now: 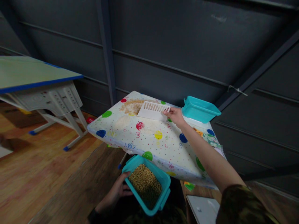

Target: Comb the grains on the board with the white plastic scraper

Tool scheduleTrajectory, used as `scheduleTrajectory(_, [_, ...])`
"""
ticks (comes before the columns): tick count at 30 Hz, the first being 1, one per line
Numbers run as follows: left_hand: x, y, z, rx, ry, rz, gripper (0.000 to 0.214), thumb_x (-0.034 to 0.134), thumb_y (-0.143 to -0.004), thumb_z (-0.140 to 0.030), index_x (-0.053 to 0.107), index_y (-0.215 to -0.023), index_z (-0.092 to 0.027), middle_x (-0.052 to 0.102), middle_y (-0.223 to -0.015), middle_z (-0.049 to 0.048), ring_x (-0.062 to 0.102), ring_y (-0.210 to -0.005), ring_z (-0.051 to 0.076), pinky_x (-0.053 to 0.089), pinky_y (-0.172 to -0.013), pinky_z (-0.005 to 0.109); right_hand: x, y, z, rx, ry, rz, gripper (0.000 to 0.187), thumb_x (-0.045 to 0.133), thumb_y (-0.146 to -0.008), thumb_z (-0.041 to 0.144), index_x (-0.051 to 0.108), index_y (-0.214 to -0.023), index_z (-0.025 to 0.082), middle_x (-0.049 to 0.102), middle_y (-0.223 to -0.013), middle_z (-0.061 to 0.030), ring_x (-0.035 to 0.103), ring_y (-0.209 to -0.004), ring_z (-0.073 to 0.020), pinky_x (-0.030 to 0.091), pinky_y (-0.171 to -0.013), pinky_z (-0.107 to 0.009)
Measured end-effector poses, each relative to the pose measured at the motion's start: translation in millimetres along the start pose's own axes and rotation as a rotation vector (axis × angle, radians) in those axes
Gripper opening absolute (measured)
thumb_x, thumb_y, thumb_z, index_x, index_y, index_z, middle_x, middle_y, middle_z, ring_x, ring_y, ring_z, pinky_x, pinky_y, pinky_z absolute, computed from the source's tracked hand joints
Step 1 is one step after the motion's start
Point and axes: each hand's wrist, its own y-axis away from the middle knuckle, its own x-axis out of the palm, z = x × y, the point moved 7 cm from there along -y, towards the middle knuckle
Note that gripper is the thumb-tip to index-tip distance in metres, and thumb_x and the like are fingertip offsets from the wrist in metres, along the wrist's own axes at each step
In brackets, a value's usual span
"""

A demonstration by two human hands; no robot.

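My right hand (175,116) reaches out over a table with a spotted white cloth (149,140) and pinches the edge of a white slotted scraper (153,110). The scraper lies flat beside a heap of tan grains (132,106) at the table's far left corner. Below the table's near edge, my left hand (120,188) grips the side of a teal plastic box (147,184) filled with beans. The box is held just under the table edge.
A second teal container (200,109), empty as far as I can see, stands at the table's far right corner. A desk with a green top and blue edge (35,77) stands to the left on the wooden floor. Dark wall panels (187,49) are behind.
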Motion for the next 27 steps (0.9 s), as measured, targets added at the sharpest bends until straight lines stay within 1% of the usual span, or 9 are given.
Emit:
scheduleTrajectory(4, [3.8,2.1,-1.4,0.017,-0.005,-0.018,0.069,0.070,-0.091,-0.065,0.062,-0.137,-0.014,0.085,-0.128,0.0208,0.081,-0.096,0.035,0.067,-0.088,0.048,4.9,0.1,2.6,-0.043,-0.005,0.024,0.058,0.096,-0.062,0.068,0.084,-0.085,0.016,0.078,-0.082,-0.0073,0.066,-0.075,-0.0219,0.055,-0.066,-0.035])
scheduleTrajectory(6, [4.9,2.3,-1.0,0.013,-0.008,-0.016,0.065,0.069,-0.092,-0.063,0.064,-0.135,-0.015,0.084,-0.131,0.0208,0.081,-0.096,0.034,0.067,-0.087,0.047,9.7,-0.9,4.6,-0.070,0.005,0.042,0.054,0.095,-0.065,0.066,0.083,-0.084,0.017,0.079,-0.084,-0.0073,0.068,-0.078,-0.0237,0.057,-0.070,-0.037])
scheduleTrajectory(8, [5.8,2.6,-1.3,0.015,-0.009,-0.008,0.064,0.068,-0.093,-0.061,0.063,-0.137,-0.015,0.083,-0.135,0.0213,0.081,-0.097,0.034,0.067,-0.087,0.047,14.6,-1.7,7.0,-0.098,0.023,0.053,0.051,0.094,-0.068,0.066,0.083,-0.083,0.018,0.080,-0.084,-0.0072,0.070,-0.082,-0.0256,0.058,-0.074,-0.038])
scheduleTrajectory(10, [5.5,3.1,-1.5,0.016,-0.014,-0.012,0.065,0.066,-0.095,-0.061,0.062,-0.138,-0.014,0.083,-0.134,0.0222,0.082,-0.096,0.034,0.067,-0.087,0.047,18.1,-1.3,9.7,-0.123,0.046,0.055,0.049,0.091,-0.070,0.065,0.082,-0.083,0.019,0.079,-0.084,-0.0068,0.069,-0.084,-0.0263,0.057,-0.075,-0.038])
scheduleTrajectory(13, [4.7,3.5,-1.1,0.018,-0.014,-0.019,0.065,0.063,-0.097,-0.061,0.059,-0.140,-0.012,0.083,-0.132,0.0236,0.082,-0.097,0.035,0.067,-0.088,0.047,20.5,3.0,13.0,-0.145,0.083,0.062,0.046,0.087,-0.075,0.064,0.080,-0.083,0.019,0.076,-0.082,-0.0054,0.066,-0.080,-0.0242,0.053,-0.073,-0.036])
scheduleTrajectory(16, [4.5,3.0,-0.7,0.026,-0.011,-0.011,0.065,0.063,-0.098,-0.060,0.059,-0.142,-0.012,0.081,-0.138,0.0239,0.083,-0.101,0.035,0.068,-0.089,0.048,19.7,12.2,16.0,-0.159,0.142,0.071,0.040,0.081,-0.079,0.059,0.075,-0.080,0.020,0.069,-0.074,-0.0023,0.058,-0.072,-0.0203,0.048,-0.069,-0.033])
scheduleTrajectory(19, [3.7,1.4,-0.7,0.031,-0.009,-0.014,0.068,0.065,-0.097,-0.061,0.058,-0.143,-0.011,0.082,-0.134,0.0237,0.082,-0.098,0.035,0.068,-0.090,0.049,17.9,25.9,19.5,-0.174,0.205,0.071,0.033,0.076,-0.082,0.054,0.069,-0.077,0.022,0.063,-0.068,0.0001,0.053,-0.066,-0.0180,0.043,-0.067,-0.032])
scheduleTrajectory(24, [3.2,-0.5,-0.4,0.028,0.010,-0.032,0.070,0.070,-0.092,-0.063,0.060,-0.138,-0.012,0.085,-0.124,0.0223,0.082,-0.093,0.035,0.068,-0.087,0.050,19.1,52.6,24.2,-0.182,0.257,0.096,0.031,0.072,-0.086,0.052,0.070,-0.080,0.022,0.066,-0.071,-0.0013,0.055,-0.068,-0.0192,0.042,-0.068,-0.032])
scheduleTrajectory(27, [2.6,0.6,0.1,0.031,0.000,-0.039,0.071,0.071,-0.091,-0.065,0.061,-0.137,-0.012,0.083,-0.128,0.0231,0.083,-0.095,0.036,0.068,-0.088,0.050,18.1,59.6,26.0,-0.176,0.259,0.096,0.035,0.072,-0.088,0.057,0.069,-0.080,0.023,0.066,-0.070,-0.0015,0.055,-0.069,-0.0199,0.042,-0.068,-0.032])
